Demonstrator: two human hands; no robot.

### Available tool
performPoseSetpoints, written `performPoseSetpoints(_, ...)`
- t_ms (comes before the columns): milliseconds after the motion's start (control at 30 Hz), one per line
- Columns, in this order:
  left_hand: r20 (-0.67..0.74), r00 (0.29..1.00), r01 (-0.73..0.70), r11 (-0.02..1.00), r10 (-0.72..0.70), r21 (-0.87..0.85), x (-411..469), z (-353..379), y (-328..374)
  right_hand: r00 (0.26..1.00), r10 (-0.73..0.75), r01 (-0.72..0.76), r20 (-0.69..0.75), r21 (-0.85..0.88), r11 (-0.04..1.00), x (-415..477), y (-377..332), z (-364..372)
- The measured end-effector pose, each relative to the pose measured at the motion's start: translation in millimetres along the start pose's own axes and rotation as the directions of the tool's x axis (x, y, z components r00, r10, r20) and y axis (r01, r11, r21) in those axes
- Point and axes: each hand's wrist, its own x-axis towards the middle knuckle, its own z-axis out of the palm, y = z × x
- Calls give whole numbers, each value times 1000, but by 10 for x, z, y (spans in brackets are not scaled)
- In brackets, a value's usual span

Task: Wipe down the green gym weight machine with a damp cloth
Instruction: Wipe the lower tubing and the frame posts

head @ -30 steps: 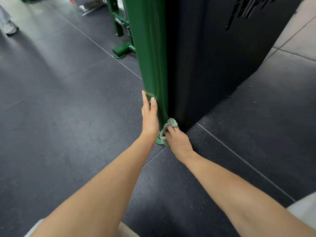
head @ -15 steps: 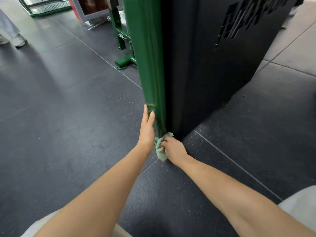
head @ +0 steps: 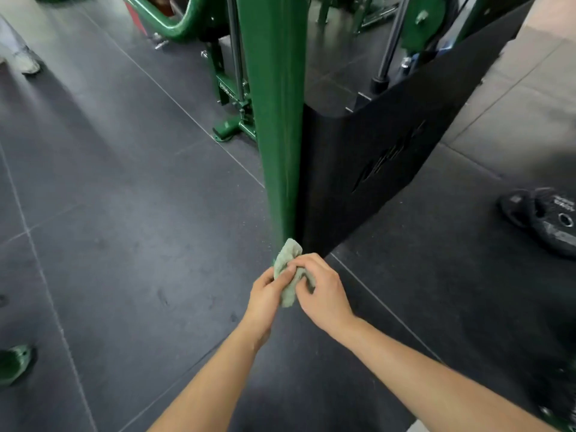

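Two hands of mine, both on one item. My left hand (head: pixel 265 294) and my right hand (head: pixel 322 291) meet low in the middle of the view, each pinching the pale green cloth (head: pixel 288 272) between fingers and thumb; the cloth is bunched, its upper end sticking up above my fingers and its lower end hanging between my palms.

Item: green upright post (head: pixel 276 104) of the weight machine, rising straight up from the floor just beyond the cloth. The top of the cloth lies at the foot of the post; whether it touches the paint I cannot tell.

Item: black shroud panel (head: pixel 374 169), fixed to the right side of the post, running away to the upper right, with cut-out lettering too blurred to read.

Item: green frame foot (head: pixel 230 129) and curved green tubing (head: pixel 174 23), behind and left of the post.

Item: green pulley wheel (head: pixel 425 21), upper right, above the shroud.

Item: black weight plates (head: pixel 545 219), lying on the floor at the right edge, well apart from my hands.

Item: dark speckled rubber floor (head: pixel 124 229), in large tiles with pale seams.

Item: someone's pale shoe (head: pixel 28 65), upper left edge.

Item: green object (head: pixel 14 363), lower left edge, partly cut off, kind unclear.
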Motion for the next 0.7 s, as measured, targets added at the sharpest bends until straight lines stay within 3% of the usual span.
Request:
performPoseSetpoints(67, 12, 999, 41, 999, -41, 18, -520, -5, 422, 990, 125, -128, 60, 50, 991, -250, -609, -315)
performPoseSetpoints(167, -79, 993, 93, 995, -91, 22, -1164, -77, 1149, 940, 295, -326, 173, 192, 926, -422, -1528, -717)
performPoseSetpoints(267, -66, 994, 92, 995, -89, 31, -1780, -185, 2043, 896, 435, -443, 94, 280, 852, -399, -2464, -1071)
performPoseSetpoints(333, 8, 998, 68, 997, -68, 33, -2148, -259, 2590, 818, 557, -569, 144, 342, 748, -357, -3002, -1237)
performPoseSetpoints(433, 133, 991, 7, 997, -16, 72, -2573, -386, 3395, 689, 623, -722, 370, 426, 546, -222, -3768, -1491)
performPoseSetpoints(533, 206, 978, -42, 992, 16, 121, -2862, -520, 3984, 754, 536, -656, 379, 471, 590, -132, -4387, -1717)
performPoseSetpoints(700, 295, 955, -76, 983, 23, 168, -3080, -670, 4665, 885, 454, -440, 102, 499, 746, -52, -5161, -1936)
